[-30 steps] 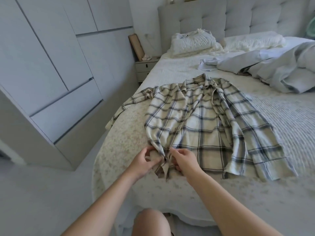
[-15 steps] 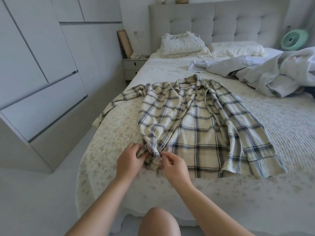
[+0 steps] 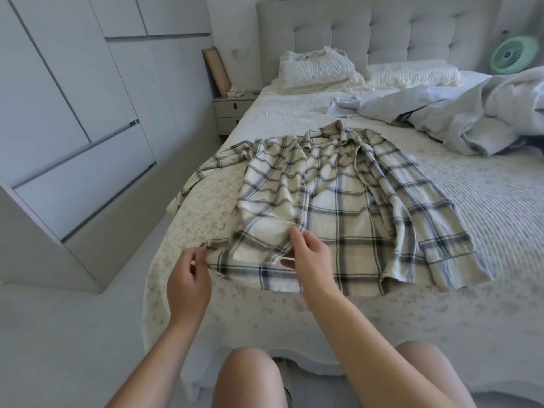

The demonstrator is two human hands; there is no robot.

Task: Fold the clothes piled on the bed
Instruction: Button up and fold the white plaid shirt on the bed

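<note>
Your plaid shirt (image 3: 338, 207) lies spread, front side up and unbuttoned, across the near half of the bed (image 3: 485, 207), collar toward the headboard (image 3: 382, 28) and hem toward you. One sleeve trails off to the bed's left edge, the other lies along the shirt's right side.

Your left hand (image 3: 188, 278) pinches the near-left corner of the hem between thumb and fingertips, pulling that edge out flat toward the left. Your right hand (image 3: 309, 257) sits just beside it on the lower front panel; its thumb and fingers look curled onto a fold of the fabric, though the grip is partly hidden by the hand itself, so you may only be pressing it down. The cloth between your two hands is stretched fairly smooth.

Farther up the bed, to the right, a rumpled pale grey heap of cloth (image 3: 471, 113) lies well apart from the shirt. Two pillows (image 3: 318, 69) rest against the headboard. A nightstand (image 3: 232, 110) stands beside the bed on the left, with a wooden frame (image 3: 217, 69) leaning on the wall above it. White wardrobe doors (image 3: 73, 98) fill the left side, and a green fan (image 3: 509, 54) shows at the far right. Your bare knees (image 3: 250, 375) are at the bed's foot.
</note>
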